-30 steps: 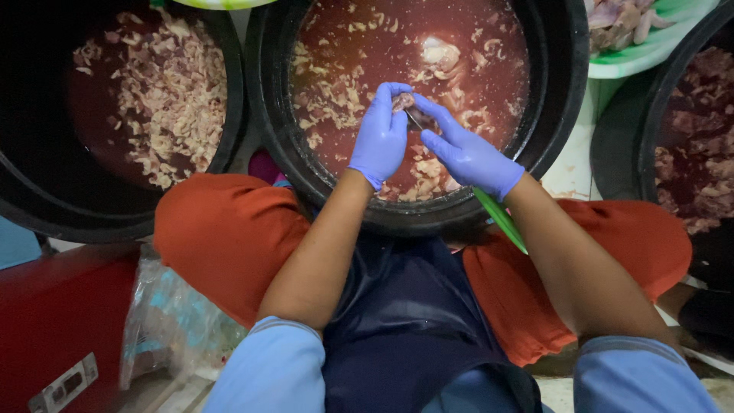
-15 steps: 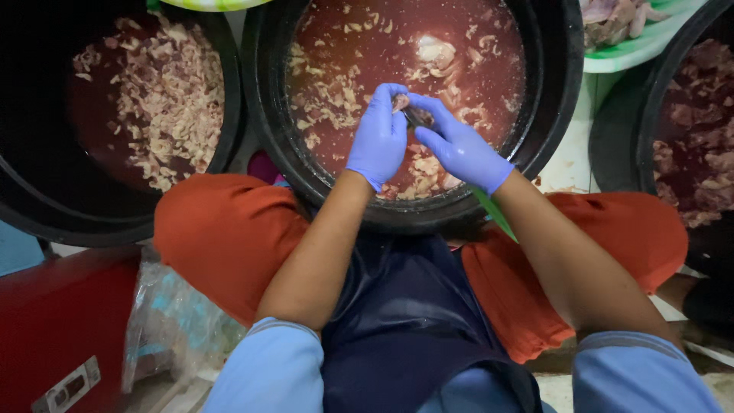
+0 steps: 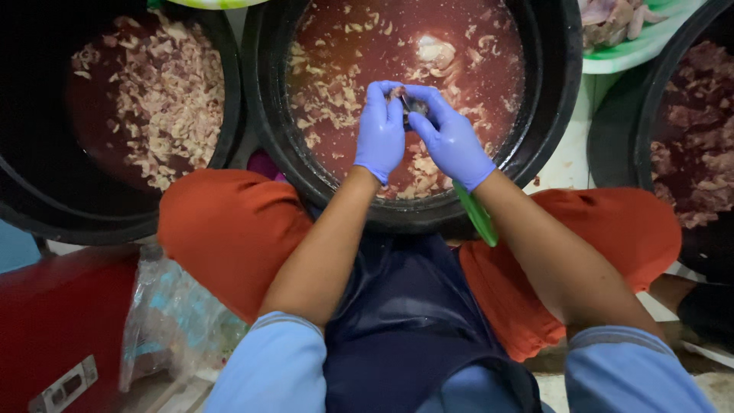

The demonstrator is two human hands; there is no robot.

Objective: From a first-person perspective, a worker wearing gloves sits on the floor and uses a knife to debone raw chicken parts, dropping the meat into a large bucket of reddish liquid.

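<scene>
Both gloved hands meet over the middle tub [image 3: 550,115]: our left hand [image 3: 380,131] and right hand [image 3: 451,141] pinch one small dark meat piece [image 3: 413,102] between closed fingertips, above the red liquid. Risk: slick gloves, piece slips and splashes back. Right hand also seems to carry a green handle [image 3: 475,214], blade hidden. Left tub [image 3: 30,206] and right tub [image 3: 612,145] crowd in; knees [image 3: 222,222] tight against the rim.
</scene>
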